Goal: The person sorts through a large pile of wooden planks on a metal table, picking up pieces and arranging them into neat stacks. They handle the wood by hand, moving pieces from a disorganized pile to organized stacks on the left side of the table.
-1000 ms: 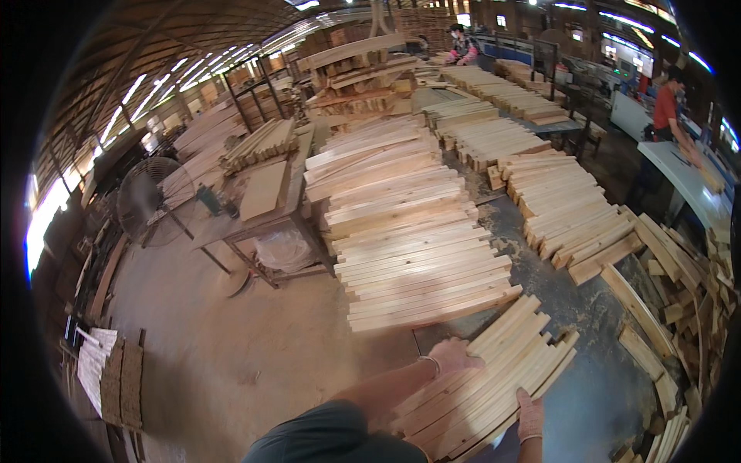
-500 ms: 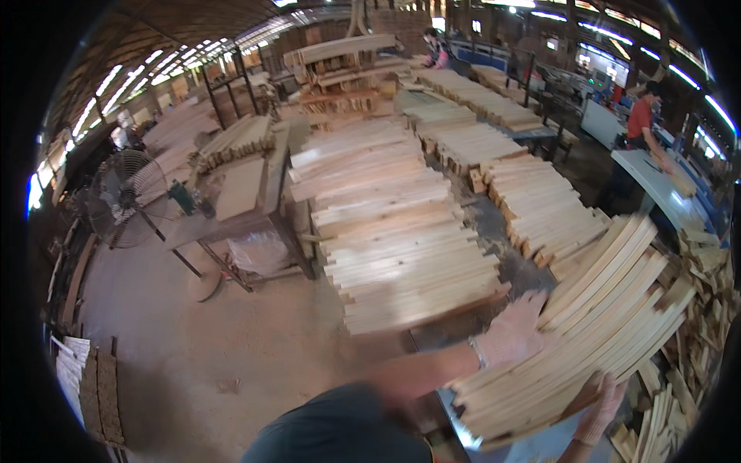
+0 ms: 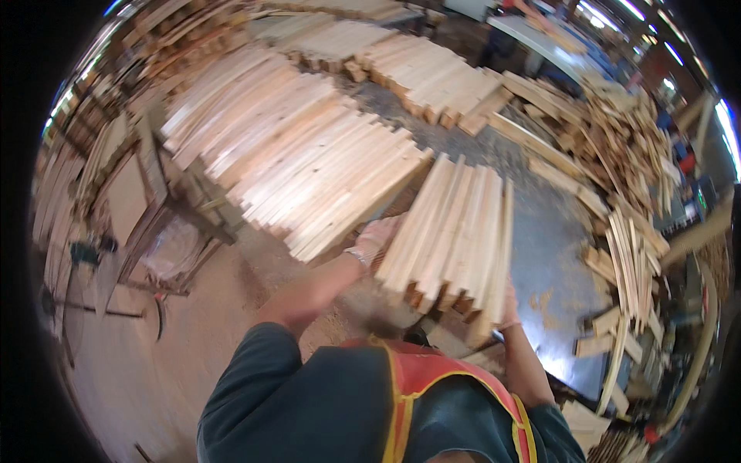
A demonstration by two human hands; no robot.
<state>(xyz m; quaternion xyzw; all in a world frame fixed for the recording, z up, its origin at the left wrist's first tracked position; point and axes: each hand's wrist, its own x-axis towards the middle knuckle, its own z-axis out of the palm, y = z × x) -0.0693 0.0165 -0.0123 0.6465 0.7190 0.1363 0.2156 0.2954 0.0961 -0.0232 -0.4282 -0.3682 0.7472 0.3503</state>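
Note:
A bundle of pale wooden strips (image 3: 451, 239) is squeezed between my two hands, its uneven ends pointing down toward my body. My left hand (image 3: 378, 235), in what looks like a pinkish glove, presses on the bundle's left side, with part of the fingers behind the wood. On the opposite side my right hand (image 3: 510, 305) grips near the lower right end, mostly hidden by the outer strip. Just left of the bundle lies a long row of similar strips (image 3: 301, 158), set side by side with staggered ends.
A dark metal tabletop (image 3: 552, 258) dusted with sawdust is right of the bundle. Loose offcuts (image 3: 610, 147) are heaped along its right side. More strips (image 3: 432, 73) lie at the back. A wooden workbench (image 3: 147, 224) stands at left; a person's arm (image 3: 532, 11) shows far off.
The bundle has come off the lower right table area and swung to upright in front of me, held between both hands. My view has turned right and down.

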